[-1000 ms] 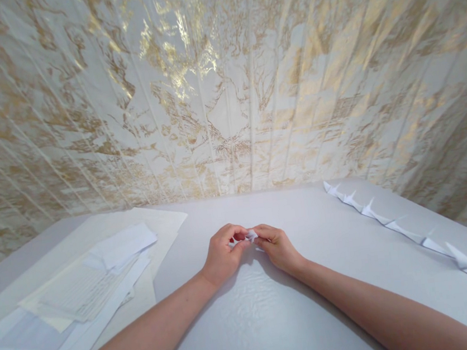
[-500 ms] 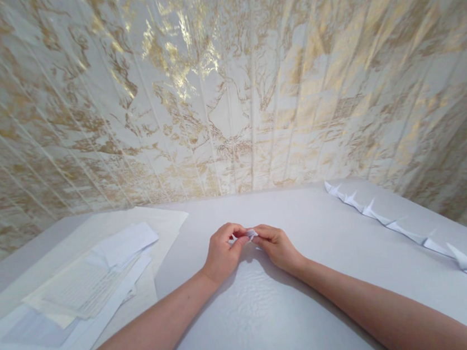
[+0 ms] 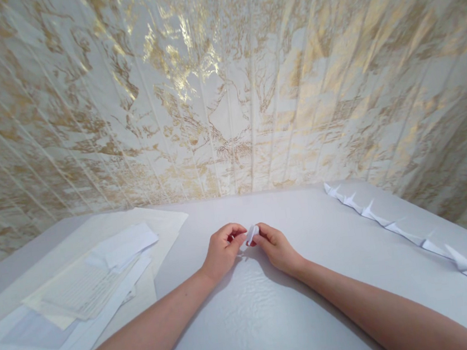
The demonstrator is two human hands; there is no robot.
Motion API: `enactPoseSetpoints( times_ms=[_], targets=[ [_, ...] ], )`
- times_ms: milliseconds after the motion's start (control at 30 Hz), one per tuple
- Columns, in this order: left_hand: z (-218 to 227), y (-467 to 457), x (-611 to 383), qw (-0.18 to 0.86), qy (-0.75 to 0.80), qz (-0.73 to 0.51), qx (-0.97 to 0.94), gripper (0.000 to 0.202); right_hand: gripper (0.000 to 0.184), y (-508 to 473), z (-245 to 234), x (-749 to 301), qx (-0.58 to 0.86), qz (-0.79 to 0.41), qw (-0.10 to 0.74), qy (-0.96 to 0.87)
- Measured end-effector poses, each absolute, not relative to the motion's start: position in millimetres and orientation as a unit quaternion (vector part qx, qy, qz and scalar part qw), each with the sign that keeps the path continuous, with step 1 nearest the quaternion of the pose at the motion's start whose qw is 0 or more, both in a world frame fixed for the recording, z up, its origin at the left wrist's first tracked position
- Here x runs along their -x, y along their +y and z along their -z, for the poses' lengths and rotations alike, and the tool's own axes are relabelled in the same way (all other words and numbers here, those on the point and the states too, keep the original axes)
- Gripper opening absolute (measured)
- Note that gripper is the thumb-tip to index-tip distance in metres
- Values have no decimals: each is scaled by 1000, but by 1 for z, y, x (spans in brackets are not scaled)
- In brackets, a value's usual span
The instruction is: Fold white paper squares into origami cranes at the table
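Observation:
A small folded piece of white paper [image 3: 251,234] is held between my two hands, just above the middle of the table. My right hand [image 3: 276,245] pinches it at its right side with thumb and fingers. My left hand [image 3: 224,250] is closed in a pinch at the paper's left edge, its thumb against the lower left part. The paper stands tilted, and its exact folded shape is too small to make out.
Along the right edge of the white table [image 3: 250,319] runs a row of several folded paper cranes [image 3: 391,227]. Loose sheets, some printed [image 3: 82,290], lie overlapping on the left. A gold-patterned curtain [image 3: 223,86] hangs behind the table.
The folded paper has turned more upright and shows more of its surface between the hands. My fingertips have drawn slightly apart; both arms stay in place.

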State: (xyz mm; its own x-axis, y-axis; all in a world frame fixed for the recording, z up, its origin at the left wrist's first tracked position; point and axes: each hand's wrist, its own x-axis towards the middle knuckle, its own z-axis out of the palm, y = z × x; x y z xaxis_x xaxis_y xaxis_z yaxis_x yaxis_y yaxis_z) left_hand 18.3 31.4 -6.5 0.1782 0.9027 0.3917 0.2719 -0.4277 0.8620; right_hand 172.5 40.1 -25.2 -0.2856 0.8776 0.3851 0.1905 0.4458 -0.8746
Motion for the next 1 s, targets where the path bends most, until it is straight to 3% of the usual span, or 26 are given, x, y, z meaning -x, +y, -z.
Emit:
enactPoseSetpoints(
  times_ms=[167,433,700,1000],
  targets=[
    [6,30,-20,372,413,-459,-693,10,10,41,26,-173,365,-388,455,-713],
    [5,30,-20,327,444,-454,-700,5,19,42,26,-172,394,-338,446,-728],
    [5,30,-20,339,425,-460,-703,5,6,37,28,-169,444,-291,500,-684],
    [11,32,-21,313,430,-456,-714,6,8,38,28,-169,408,-296,518,-691]
  ],
)
